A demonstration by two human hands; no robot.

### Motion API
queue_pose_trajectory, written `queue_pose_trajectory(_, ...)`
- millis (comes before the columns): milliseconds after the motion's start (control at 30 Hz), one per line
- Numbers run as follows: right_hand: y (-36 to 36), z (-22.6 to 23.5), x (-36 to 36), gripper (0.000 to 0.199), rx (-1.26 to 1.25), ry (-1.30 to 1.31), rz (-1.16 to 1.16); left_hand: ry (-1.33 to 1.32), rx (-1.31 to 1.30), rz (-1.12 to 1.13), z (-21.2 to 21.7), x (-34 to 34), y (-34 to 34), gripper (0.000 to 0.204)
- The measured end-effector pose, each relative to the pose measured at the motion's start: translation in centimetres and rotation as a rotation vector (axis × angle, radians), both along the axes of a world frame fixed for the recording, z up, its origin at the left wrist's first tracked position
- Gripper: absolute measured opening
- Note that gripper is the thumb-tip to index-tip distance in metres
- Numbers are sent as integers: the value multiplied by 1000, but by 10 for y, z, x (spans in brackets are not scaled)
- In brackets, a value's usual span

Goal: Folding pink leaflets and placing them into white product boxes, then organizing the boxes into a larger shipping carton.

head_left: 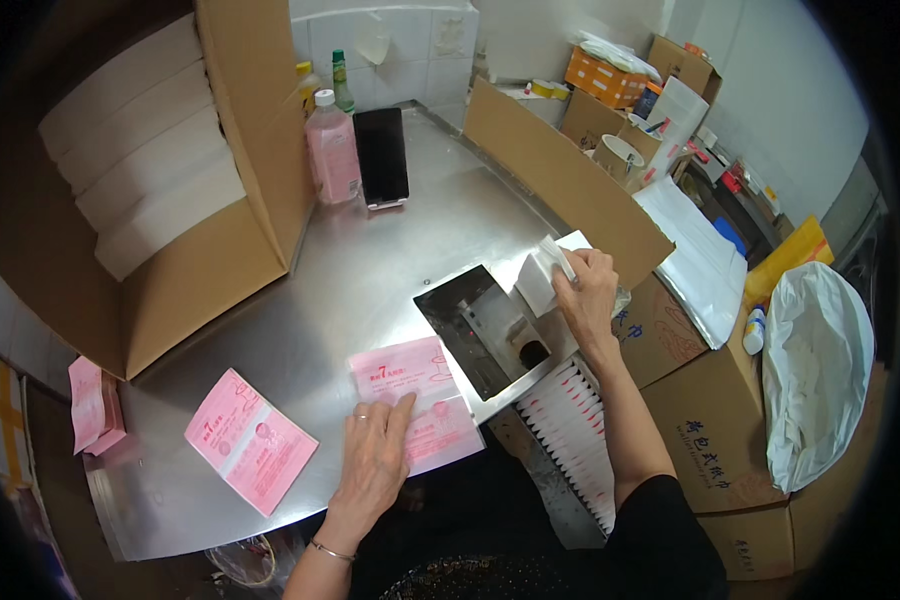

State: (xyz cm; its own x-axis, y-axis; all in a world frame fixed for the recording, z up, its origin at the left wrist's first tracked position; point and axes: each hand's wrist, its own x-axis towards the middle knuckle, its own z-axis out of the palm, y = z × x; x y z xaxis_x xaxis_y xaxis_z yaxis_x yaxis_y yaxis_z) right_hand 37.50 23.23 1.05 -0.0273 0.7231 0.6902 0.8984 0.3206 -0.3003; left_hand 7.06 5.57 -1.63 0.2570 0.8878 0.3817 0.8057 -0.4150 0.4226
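Note:
My left hand lies on a pink printed sheet at the table's near edge, its fingers stretched out. Beyond the sheet's right side is a white-framed device with a dark, glossy top. Over that device's far right corner, my right hand pinches a small white folded paper piece, seemingly a tissue. A stack of pink printed sheets with a pale band across it lies to the left. Below the device, a long row of white packets with red marks runs toward me.
An open cardboard box with white paper stacks stands at left. Behind are a pink bottle and a black phone on a stand. Cardboard boxes and a white plastic bag crowd the right. A pink packet sits far left.

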Motion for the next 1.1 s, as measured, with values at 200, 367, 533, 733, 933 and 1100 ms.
queue_pose_trajectory(200, -78, -35, -83, 36, 228, -153, 665, -94, -25, -101, -6, -8, -3, 59)
queue_pose_trajectory(367, -120, -43, -121, 27, 109, -382, 748, 43, -16, 142, 5, -1, -1, 75)
queue_pose_trajectory(533, -97, -23, -155, 22, -261, -415, 729, 34, 45, 321, 0, 21, 14, 77)
queue_pose_trajectory(733, -52, 19, -58, 22, 88, -294, 152, 212, 79, 203, 1, 0, -2, 60)
queue_pose_trajectory(933, -4, -3, -12, 14, 83, -300, -27, 231, -23, 290, 12, 17, 7, 62)
queue_pose_trajectory(1100, -3, 0, -7, 14, -10, -151, -16, 249, 82, 264, 10, 12, 15, 55)
